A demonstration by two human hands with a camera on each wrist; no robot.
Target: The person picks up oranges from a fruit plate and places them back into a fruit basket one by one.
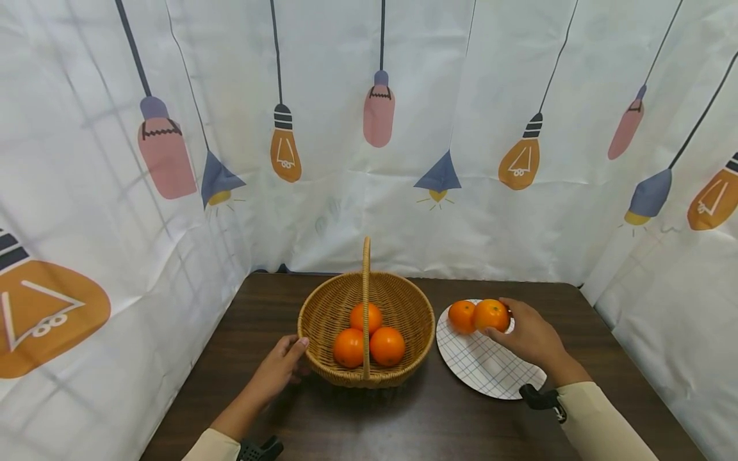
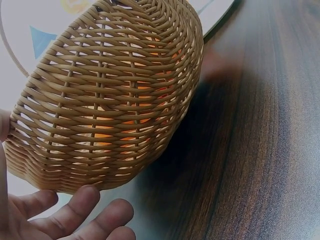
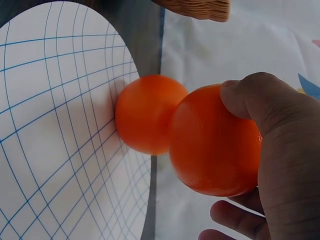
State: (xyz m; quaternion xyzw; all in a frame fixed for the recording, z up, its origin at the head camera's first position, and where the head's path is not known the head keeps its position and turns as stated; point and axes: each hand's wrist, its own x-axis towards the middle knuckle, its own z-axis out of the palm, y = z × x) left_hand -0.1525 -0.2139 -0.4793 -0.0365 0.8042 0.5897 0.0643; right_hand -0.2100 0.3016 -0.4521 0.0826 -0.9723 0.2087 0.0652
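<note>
My right hand (image 1: 532,336) grips an orange (image 1: 490,316) between thumb and fingers, over the far side of a round white plate (image 1: 490,371) with a blue grid. A second orange (image 3: 147,115) rests on the plate, just beside the held one. A wicker basket (image 1: 323,314) with a tall handle (image 1: 366,288) stands mid-table. Three oranges lie in it, one of them the front right orange (image 1: 387,346). My left hand (image 1: 279,366) holds the basket's left rim, its thumb at the edge and its fingers (image 2: 85,200) against the outside.
The dark wooden table (image 1: 403,426) runs back to a white curtain (image 1: 334,224) printed with lamps and bulbs, which also hangs along both sides. The plate stands close to the basket's right side. Each wrist wears a black strap.
</note>
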